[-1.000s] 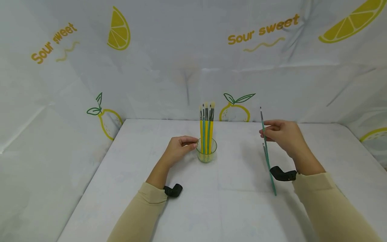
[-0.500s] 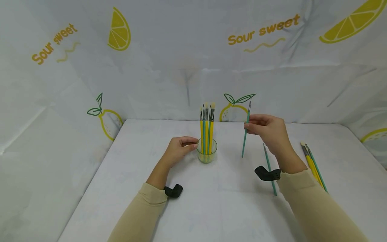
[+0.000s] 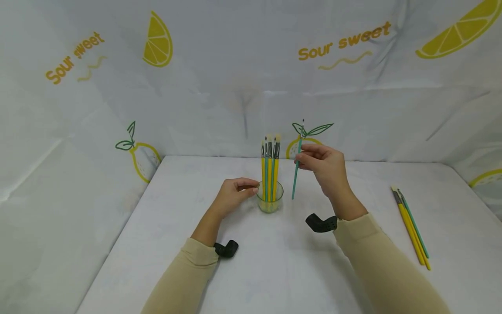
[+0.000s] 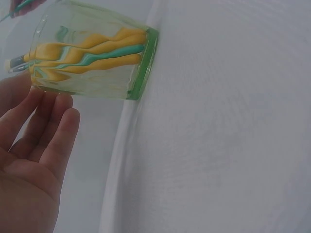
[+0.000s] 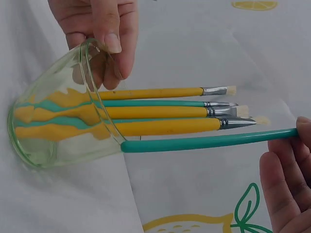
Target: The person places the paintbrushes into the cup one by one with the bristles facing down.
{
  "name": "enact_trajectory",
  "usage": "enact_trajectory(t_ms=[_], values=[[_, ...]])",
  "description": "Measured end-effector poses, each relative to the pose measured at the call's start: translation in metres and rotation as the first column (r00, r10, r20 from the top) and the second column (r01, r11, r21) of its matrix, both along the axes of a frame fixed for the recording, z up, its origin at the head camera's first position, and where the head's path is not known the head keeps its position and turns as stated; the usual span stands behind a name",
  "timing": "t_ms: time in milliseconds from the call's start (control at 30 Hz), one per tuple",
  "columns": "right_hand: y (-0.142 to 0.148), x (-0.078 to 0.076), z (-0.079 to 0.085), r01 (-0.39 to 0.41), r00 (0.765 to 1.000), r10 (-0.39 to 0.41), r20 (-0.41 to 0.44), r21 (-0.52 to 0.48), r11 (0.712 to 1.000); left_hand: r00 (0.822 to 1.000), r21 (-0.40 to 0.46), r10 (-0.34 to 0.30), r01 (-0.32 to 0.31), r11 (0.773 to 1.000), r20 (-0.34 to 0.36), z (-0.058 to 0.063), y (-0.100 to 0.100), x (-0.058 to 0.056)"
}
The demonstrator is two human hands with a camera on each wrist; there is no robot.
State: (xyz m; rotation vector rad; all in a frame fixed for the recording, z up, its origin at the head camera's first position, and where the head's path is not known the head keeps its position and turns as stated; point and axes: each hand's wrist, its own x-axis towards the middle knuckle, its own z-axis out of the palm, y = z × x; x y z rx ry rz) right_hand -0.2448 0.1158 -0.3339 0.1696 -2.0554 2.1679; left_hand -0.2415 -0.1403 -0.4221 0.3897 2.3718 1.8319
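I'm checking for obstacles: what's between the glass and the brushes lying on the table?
In the head view: the right hand, pinching a teal brush, plus the wrist camera and sleeve.

White cloth [image 3: 215, 65] behind glass [image 3: 279, 197]: orange lettering "Sour sweet" [image 3: 78, 52] far up left of glass; second "Sour sweet" [image 3: 343, 42] up right.

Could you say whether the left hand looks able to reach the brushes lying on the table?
Probably not: the left hand holds the glass, and the right arm lies between it and those brushes.
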Motion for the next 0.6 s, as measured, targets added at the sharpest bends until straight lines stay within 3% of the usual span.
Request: enact_trajectory(t_ms=[333,600], values=[[-0.016,-0.008,-0.009,0.006,0.997,-0.01,-0.079,-0.053,0.999,1.0,-0.03,0.0,0.0,1.0,-0.009,0.003,0.0,0.001],[-0.023,-0.01,-0.025,-0.002,1.0,0.004,-0.027,0.1,0.995,1.0,-0.027,0.011,-0.012,1.0,-0.008,0.001,0.0,0.001]])
